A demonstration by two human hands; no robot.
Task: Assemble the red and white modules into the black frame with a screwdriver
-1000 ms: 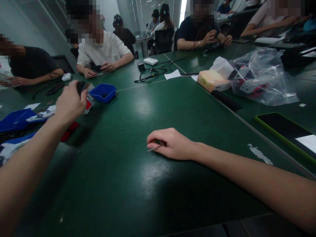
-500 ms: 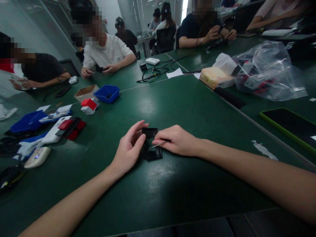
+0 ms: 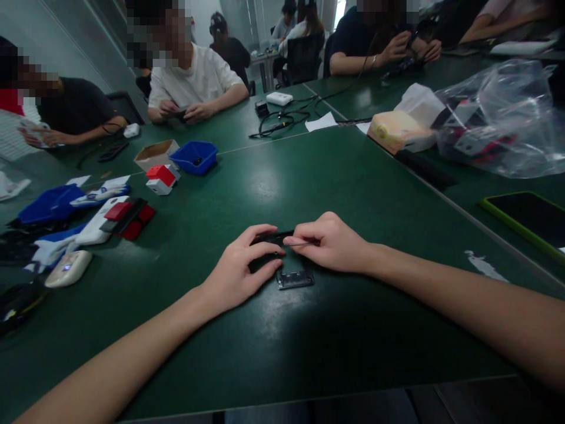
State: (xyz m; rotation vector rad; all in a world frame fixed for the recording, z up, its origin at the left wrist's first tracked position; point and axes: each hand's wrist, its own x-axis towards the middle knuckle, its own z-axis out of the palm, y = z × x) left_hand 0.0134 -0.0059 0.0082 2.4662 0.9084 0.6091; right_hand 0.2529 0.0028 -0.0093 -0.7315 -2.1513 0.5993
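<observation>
My left hand [image 3: 242,265] rests on the green table [image 3: 260,359] with its fingers spread and curved around a black part [image 3: 285,235], which is mostly hidden behind both hands. Something small and dark sits by its fingertips, too small to name. My right hand [image 3: 333,244] is closed on a slim metal tool [image 3: 300,243] that looks like tweezers, its tip pointing left toward my left fingers. Just below the hands lies a flat, black rectangular plastic piece [image 3: 295,280], near my left thumb and apart from the right hand.
A blue tray [image 3: 194,158], a cardboard box [image 3: 154,154] and a red-and-white block [image 3: 162,179] stand ahead left. Gloves and a white device [image 3: 68,269] lie left. Tissues [image 3: 401,131], a plastic bag [image 3: 503,123] and a green-edged phone [image 3: 529,221] are right. Other people sit across.
The view has shifted slightly. My left fingers have spread wider over the black part. The tool has risen away from the lower black piece, which now lies uncovered.
</observation>
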